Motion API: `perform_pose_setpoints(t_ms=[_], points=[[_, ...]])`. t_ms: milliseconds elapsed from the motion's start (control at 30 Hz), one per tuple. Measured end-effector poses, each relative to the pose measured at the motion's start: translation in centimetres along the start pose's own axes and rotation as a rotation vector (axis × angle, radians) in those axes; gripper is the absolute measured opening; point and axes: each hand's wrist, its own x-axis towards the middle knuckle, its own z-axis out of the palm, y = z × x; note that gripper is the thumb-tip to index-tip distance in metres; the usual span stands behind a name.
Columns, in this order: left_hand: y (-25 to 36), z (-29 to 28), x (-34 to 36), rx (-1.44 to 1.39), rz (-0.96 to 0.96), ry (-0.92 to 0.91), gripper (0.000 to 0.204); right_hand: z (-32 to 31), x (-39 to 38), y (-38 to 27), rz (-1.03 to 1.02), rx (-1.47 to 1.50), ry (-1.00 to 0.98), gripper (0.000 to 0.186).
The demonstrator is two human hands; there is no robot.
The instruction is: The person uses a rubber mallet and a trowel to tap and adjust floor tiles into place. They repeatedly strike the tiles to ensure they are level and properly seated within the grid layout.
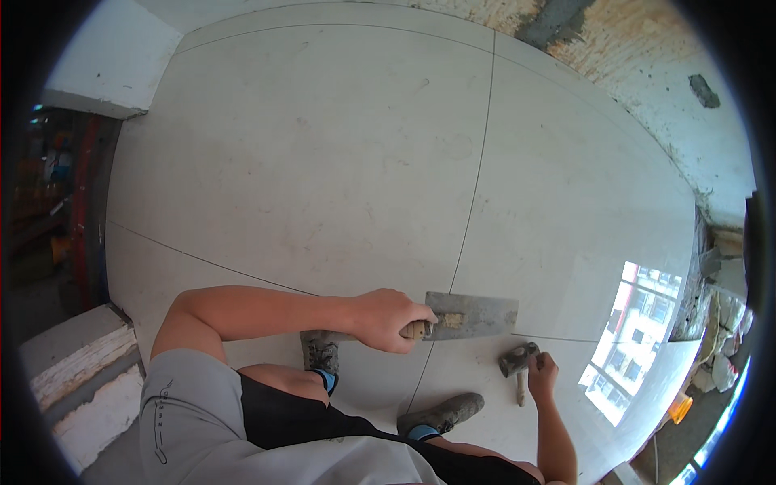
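Note:
My left hand [384, 321] is wrapped round the wooden handle of a trowel [489, 315], held out in front of me. Its broad grey steel blade points right and is smeared with dried mortar. Lower on the right, my right hand [543, 373] is closed at the dark head of a mallet [514, 360], whose short pale handle hangs down. The exact grip of the fingers there is partly hidden. Beneath both tools lies a floor of large pale tiles [323, 145] with thin dark joints.
My shoes [443, 414] stand on the tiles just below the trowel. Rough walls [671, 105] edge the far right, and a white wall corner [121, 65] juts in at far left. Rubble [719, 364] and an orange object [680, 407] lie at the right. A window reflection shines on the tiles.

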Motion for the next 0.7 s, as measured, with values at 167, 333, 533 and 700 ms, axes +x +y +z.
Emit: perform_pose_setpoints(t_ms=[167,333,533,700], points=[[0.1,0.5,0.4,-0.011,0.029,-0.004,0.054,2.0,0.6,5.1,0.018,0.058,0.112,0.017],[-0.2,1.0,0.2,-0.024,0.036,0.029,0.053,2.1,0.8,4.7,0.036,0.014,0.066,0.017],[-0.6,0.6,0.1,-0.097,0.008,0.097,0.052,3.6,0.8,8.8,0.064,-0.034,0.022,0.024],[-0.6,-1.3,0.6,-0.122,0.009,0.234,0.051,5.7,0.6,11.1,0.080,-0.243,-0.161,0.041]])
